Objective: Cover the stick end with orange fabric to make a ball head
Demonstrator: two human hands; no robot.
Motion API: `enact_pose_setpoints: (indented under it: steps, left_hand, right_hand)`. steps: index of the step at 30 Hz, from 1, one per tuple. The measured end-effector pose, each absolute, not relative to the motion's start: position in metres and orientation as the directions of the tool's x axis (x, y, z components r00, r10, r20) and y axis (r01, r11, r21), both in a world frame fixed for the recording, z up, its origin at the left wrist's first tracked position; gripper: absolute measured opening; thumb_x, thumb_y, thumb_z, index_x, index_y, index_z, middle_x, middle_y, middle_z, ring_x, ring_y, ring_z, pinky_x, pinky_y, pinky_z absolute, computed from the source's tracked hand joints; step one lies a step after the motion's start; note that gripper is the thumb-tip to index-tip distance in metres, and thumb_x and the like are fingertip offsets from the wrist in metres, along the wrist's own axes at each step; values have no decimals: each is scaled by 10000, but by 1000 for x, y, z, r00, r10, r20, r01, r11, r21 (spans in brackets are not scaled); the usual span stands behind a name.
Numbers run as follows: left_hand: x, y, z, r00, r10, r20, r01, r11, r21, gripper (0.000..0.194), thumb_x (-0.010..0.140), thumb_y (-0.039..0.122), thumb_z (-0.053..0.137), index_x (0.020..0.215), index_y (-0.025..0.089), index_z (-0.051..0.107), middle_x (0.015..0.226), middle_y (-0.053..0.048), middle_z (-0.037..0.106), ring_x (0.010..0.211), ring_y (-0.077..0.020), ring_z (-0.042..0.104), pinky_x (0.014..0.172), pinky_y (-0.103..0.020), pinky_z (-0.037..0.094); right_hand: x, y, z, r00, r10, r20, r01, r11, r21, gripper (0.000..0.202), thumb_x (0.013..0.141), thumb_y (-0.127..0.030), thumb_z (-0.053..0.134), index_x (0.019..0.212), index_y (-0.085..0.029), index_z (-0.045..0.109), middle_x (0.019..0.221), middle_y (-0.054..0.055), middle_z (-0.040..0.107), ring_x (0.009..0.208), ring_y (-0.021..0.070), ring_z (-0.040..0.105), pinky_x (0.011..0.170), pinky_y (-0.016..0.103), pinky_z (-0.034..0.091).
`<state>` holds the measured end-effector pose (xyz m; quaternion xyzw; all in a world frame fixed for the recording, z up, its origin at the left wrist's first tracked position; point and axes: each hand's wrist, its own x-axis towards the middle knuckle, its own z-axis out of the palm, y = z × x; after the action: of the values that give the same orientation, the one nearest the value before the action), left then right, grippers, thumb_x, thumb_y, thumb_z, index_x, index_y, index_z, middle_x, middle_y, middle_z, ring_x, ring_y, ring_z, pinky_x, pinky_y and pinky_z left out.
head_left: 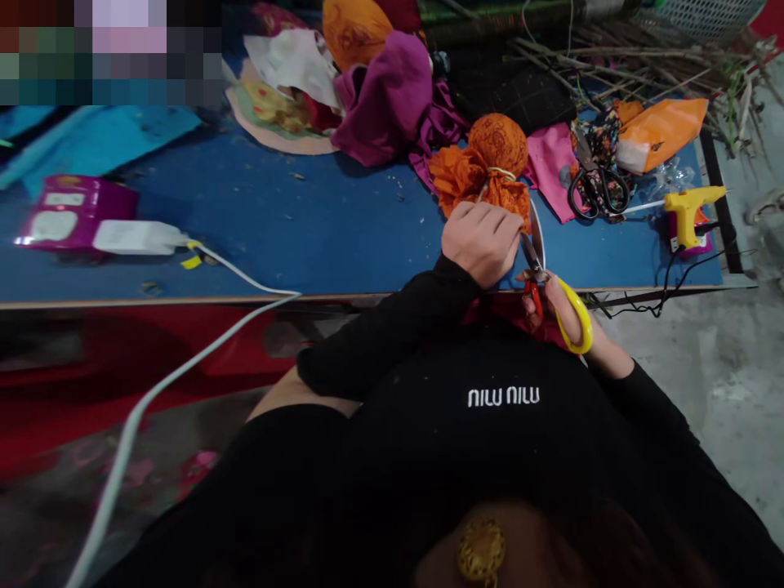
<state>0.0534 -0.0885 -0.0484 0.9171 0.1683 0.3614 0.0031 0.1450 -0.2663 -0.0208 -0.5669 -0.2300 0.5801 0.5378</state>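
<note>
One orange patterned cloth bundle (498, 144), on the right half of the table (245, 229), looks light and soft, best pinched at the ruffle (453, 174) beneath its cord (501, 173). The left hand (481, 242) has fingers closed on that ruffle; the right hand (564, 313), at the table's front edge, grips yellow-and-red-handled scissors (537, 273), blades parted.

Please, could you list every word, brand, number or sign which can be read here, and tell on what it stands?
"nilu nilu", as it appears, in white lettering on the black top; turned upside down, it seems to read "miu miu".
Purple socket box: any marks are too blurred to read.
Yellow tag by the white cable: too small to read.
Scissors: no lettering can be made out.
</note>
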Motion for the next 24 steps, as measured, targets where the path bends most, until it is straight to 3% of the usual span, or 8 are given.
enact_pose_setpoints:
  steps: [4,11,16,24]
  left_hand:
    - [55,-91,-49,683,268,680,318,-946,54,249,1025,217,503,886,189,707,819,-79,731,805,-235,655,751,-389,431]
    - [54,-89,-50,733,360,577,240,-931,277,273,1037,219,486,906,211,725,851,-94,727,850,-254,664,791,-415,453]
    - [52,-86,-53,743,332,582,251,-943,218,288,1048,242,475,908,208,726,851,-98,733,842,-257,659,774,-410,451]
    - [50,-83,-57,666,268,696,247,-960,133,228,1016,214,531,910,216,732,856,-69,761,811,-240,678,741,-387,463]
  right_hand:
    - [147,-263,-20,262,890,-373,-260,-307,-915,739,784,-904,580,1076,-225,558,726,-62,517,523,72,485,464,224,464]
    - [148,-262,-18,311,863,-399,-231,-338,-912,773,759,-918,589,1024,-193,596,603,-86,473,412,44,395,367,189,317]
    - [152,-266,-15,352,837,-418,-177,-379,-908,766,752,-909,610,966,-173,607,559,-99,427,384,24,342,351,167,265]
    - [160,-268,-16,228,868,-441,-201,-401,-894,817,758,-937,552,1117,-205,610,745,-46,532,500,70,504,400,213,422]
